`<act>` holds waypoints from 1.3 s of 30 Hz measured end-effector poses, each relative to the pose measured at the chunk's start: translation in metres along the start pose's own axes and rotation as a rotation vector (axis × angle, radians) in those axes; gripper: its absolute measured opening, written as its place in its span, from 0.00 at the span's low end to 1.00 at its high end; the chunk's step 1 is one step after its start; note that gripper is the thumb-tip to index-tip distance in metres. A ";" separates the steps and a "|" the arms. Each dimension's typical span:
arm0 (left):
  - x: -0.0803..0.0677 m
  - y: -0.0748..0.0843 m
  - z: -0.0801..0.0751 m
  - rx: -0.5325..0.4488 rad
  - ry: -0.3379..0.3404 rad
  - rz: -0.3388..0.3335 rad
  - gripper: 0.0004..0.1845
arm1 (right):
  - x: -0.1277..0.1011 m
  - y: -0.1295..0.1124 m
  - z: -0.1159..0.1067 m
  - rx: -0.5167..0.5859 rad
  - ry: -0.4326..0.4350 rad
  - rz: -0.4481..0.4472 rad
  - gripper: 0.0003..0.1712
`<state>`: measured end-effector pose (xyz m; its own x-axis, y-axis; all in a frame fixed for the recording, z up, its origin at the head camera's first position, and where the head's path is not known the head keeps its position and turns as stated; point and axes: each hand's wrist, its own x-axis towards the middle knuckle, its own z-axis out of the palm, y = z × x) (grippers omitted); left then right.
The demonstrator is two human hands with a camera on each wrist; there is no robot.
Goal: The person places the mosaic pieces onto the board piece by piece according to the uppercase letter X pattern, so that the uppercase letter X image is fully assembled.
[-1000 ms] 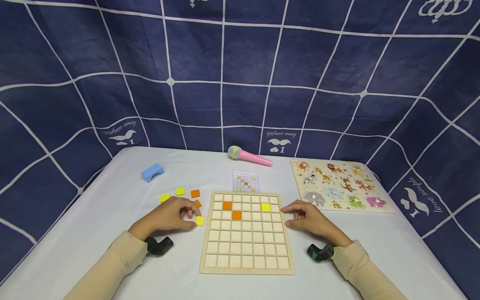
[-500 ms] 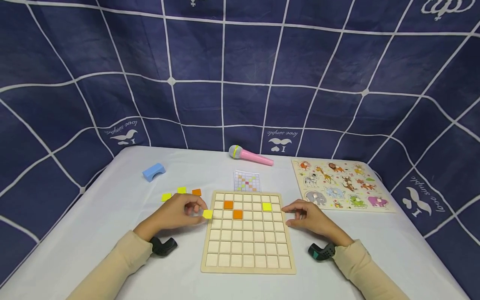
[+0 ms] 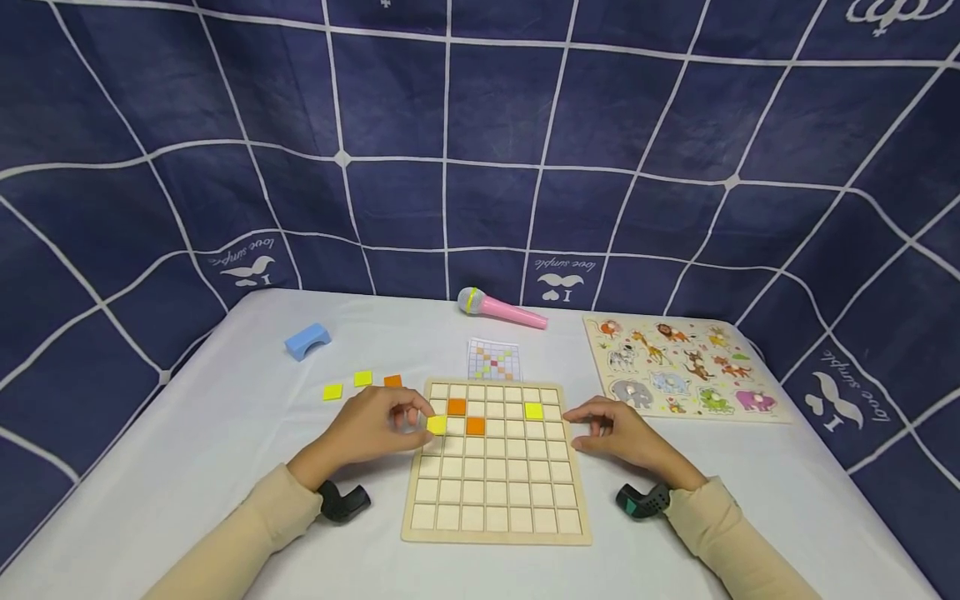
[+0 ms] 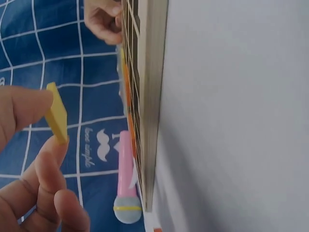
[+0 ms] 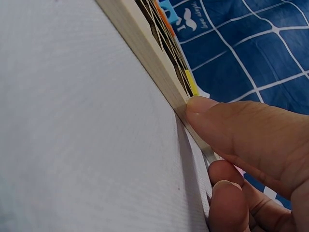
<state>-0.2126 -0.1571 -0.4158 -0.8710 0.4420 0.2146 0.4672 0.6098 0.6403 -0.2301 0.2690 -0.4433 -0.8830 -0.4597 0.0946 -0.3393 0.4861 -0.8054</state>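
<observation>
Left hand (image 3: 375, 431) pinches a yellow tile (image 3: 437, 424) between thumb and fingertips, holding it over the left columns of the wooden grid board (image 3: 495, 525), just left of the two orange tiles (image 3: 466, 417) already seated in cells. Left wrist view shows the same tile (image 4: 57, 120) edge-on, clear of the board surface, gripped top and bottom by fingers (image 4: 21, 108).

Further left on the white table (image 3: 187, 467): blue arch block (image 3: 307, 341), two loose yellow tiles (image 3: 347, 385) and one loose orange tile (image 3: 392, 381) near the board's top-left corner.

Board centre-right: one yellow tile (image 3: 533, 410) seated near the top right. Behind the board, a pattern card (image 3: 492, 361) and a pink toy microphone (image 3: 501, 311).

Right hand (image 3: 618, 435) rests at the board's right edge, fingers loosely curled, holding nothing; right wrist view shows the thumb tip (image 5: 203, 105) touching the board's frame (image 5: 145, 46).

Far right: animal peg puzzle (image 3: 678, 365), lying flat, well apart from both hands.
</observation>
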 end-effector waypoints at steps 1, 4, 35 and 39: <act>0.001 0.002 0.001 0.005 0.009 -0.001 0.11 | 0.000 0.000 0.000 0.000 0.000 -0.001 0.21; 0.004 0.007 0.003 0.009 0.038 0.002 0.11 | 0.001 0.000 0.000 -0.001 0.000 -0.003 0.21; 0.060 0.061 0.045 -0.058 -0.042 0.072 0.14 | 0.001 0.001 0.000 -0.007 0.003 0.003 0.21; 0.065 0.062 0.053 -0.064 -0.053 0.042 0.13 | 0.001 0.000 0.000 -0.005 0.000 0.004 0.21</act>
<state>-0.2317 -0.0557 -0.4014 -0.8409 0.5011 0.2042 0.4907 0.5473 0.6780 -0.2309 0.2690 -0.4433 -0.8846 -0.4573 0.0915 -0.3372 0.4917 -0.8029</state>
